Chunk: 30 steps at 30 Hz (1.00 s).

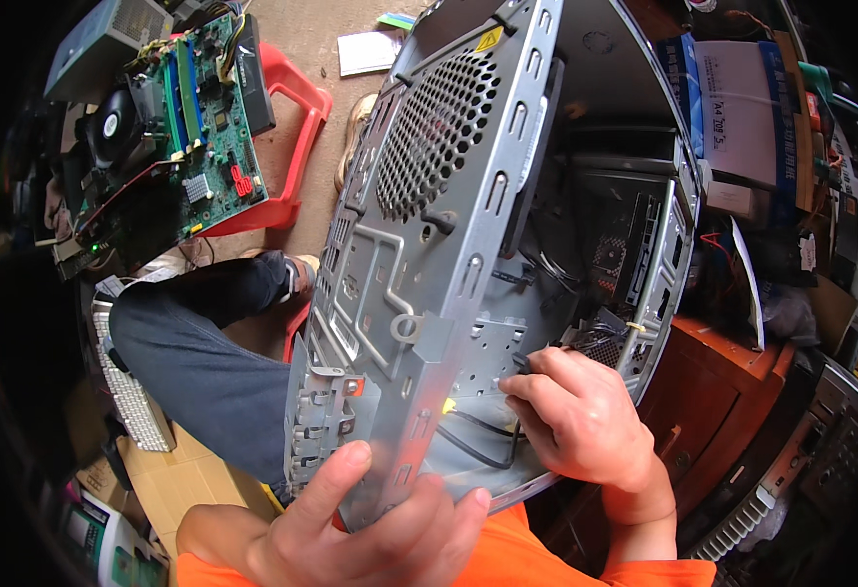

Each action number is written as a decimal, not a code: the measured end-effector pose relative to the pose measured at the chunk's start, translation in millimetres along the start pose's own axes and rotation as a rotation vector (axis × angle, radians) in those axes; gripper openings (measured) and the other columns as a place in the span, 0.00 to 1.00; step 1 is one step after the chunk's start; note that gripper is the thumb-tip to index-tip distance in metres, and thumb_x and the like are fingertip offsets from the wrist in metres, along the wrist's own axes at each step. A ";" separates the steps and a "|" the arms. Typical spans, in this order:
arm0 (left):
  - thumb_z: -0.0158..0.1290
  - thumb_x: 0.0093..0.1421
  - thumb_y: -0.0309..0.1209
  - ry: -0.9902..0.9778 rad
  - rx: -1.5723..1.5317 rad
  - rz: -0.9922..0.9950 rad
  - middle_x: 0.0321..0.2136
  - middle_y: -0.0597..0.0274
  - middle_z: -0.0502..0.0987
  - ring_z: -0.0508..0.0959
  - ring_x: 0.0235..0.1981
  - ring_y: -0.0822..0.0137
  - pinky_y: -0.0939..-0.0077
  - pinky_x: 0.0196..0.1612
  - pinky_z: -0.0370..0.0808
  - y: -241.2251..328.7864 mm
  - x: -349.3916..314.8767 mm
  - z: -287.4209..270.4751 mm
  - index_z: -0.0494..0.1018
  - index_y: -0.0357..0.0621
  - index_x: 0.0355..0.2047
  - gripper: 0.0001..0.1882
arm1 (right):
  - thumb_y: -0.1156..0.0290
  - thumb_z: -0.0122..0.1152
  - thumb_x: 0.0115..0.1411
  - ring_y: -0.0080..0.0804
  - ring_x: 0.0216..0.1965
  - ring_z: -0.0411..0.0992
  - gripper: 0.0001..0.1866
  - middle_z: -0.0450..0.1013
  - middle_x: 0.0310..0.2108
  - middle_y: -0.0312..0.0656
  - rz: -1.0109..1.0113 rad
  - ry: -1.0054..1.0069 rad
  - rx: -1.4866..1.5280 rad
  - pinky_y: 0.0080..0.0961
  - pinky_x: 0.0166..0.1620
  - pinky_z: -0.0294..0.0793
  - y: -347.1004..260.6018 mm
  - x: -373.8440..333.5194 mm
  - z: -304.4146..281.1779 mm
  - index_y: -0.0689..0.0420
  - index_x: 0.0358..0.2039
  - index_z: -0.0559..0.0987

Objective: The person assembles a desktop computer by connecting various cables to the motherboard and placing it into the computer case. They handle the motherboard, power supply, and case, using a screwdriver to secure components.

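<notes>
A grey metal computer case stands tilted in front of me, its inside facing right. My left hand is wrapped round its near lower edge, thumb on the outer face. Inside the case, my right hand is closed in a pinch by a perforated metal bracket. A small dark end shows at its fingertips, and a thin black cable runs up toward them from the case wall; the grip itself is partly hidden. Near that cable's other end is a yellow spot. More dark wires lie deeper inside the case.
To the left, a green motherboard with a black fan rests on a red plastic stool. Below it are a white keyboard and cardboard. A reddish-brown wooden cabinet and stacked boxes crowd the right.
</notes>
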<state>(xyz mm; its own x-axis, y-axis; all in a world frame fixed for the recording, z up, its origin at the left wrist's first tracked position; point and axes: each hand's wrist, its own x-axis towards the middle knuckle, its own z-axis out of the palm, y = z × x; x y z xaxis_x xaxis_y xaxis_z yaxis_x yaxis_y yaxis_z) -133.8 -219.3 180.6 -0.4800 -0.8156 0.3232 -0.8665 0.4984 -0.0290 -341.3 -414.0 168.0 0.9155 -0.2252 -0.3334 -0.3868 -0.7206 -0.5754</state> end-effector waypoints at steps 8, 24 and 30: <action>0.62 0.60 0.32 0.036 -0.481 -0.586 0.37 0.66 0.80 0.79 0.47 0.64 0.36 0.63 0.72 30.9 5.4 -5.9 0.84 0.51 0.41 0.09 | 0.88 0.70 0.49 0.41 0.27 0.74 0.23 0.76 0.28 0.41 0.095 0.302 0.070 0.35 0.36 0.76 -7.4 -41.0 -5.4 0.63 0.48 0.82; 0.67 0.60 0.39 -0.055 -0.422 -0.567 0.29 0.74 0.75 0.77 0.41 0.67 0.26 0.67 0.64 37.7 15.9 -3.9 0.85 0.56 0.42 0.11 | 0.82 0.76 0.51 0.30 0.35 0.81 0.18 0.82 0.33 0.35 0.209 0.537 0.075 0.44 0.70 0.51 19.9 -42.4 26.2 0.57 0.42 0.80; 0.65 0.62 0.45 -0.064 -0.429 -0.565 0.30 0.74 0.75 0.76 0.42 0.66 0.27 0.67 0.65 35.8 12.6 -2.1 0.85 0.58 0.43 0.12 | 0.86 0.71 0.52 0.32 0.38 0.80 0.18 0.80 0.32 0.33 0.108 0.492 0.028 0.46 0.70 0.49 22.1 -41.1 22.4 0.57 0.43 0.81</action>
<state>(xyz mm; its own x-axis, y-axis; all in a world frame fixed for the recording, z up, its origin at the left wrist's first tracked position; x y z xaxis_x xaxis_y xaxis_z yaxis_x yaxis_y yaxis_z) -170.5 -211.2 185.6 0.0084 -0.9925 0.1220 -0.8611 0.0548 0.5055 -390.0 -406.0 152.2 0.8114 -0.5845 -0.0045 -0.4787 -0.6601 -0.5788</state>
